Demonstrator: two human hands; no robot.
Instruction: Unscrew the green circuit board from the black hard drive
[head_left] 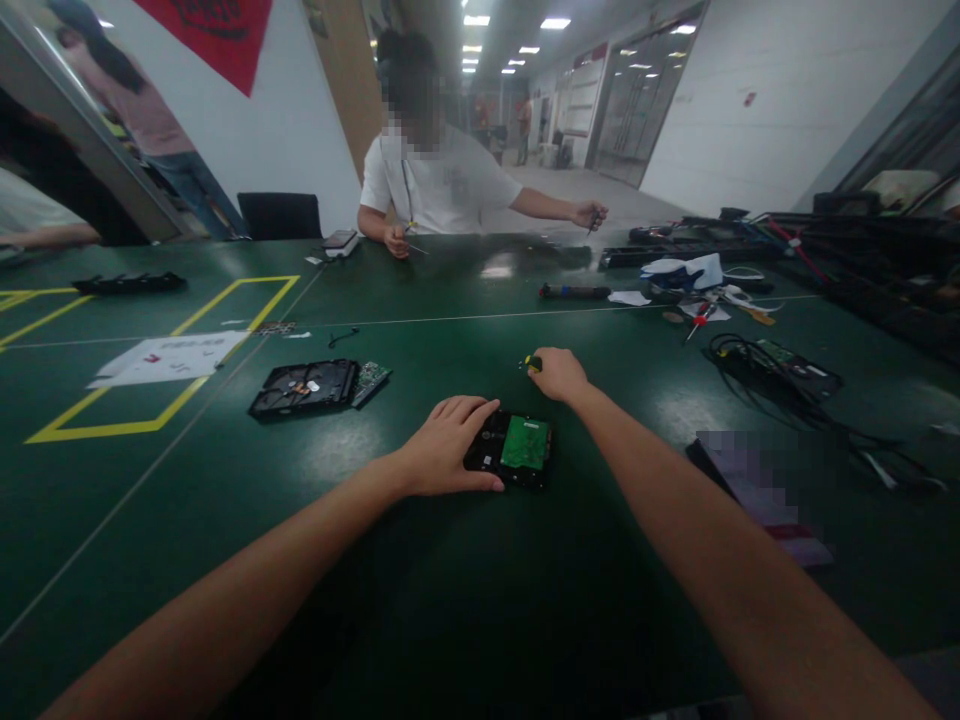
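Gripping a black hard drive (491,458) that lies on the green surface (427,335), the left hand (450,447) spans its left end, fingers at the far edge and thumb at the near one. The drive's green circuit board (527,443) faces up. The right hand (561,376), just beyond the drive and apart from it, curls around a small yellow-and-black tool (533,363). Farther left lies a black drive casing (281,392), a second circuit board (370,383) at its right end. Across the surface is a person (450,185) in white.
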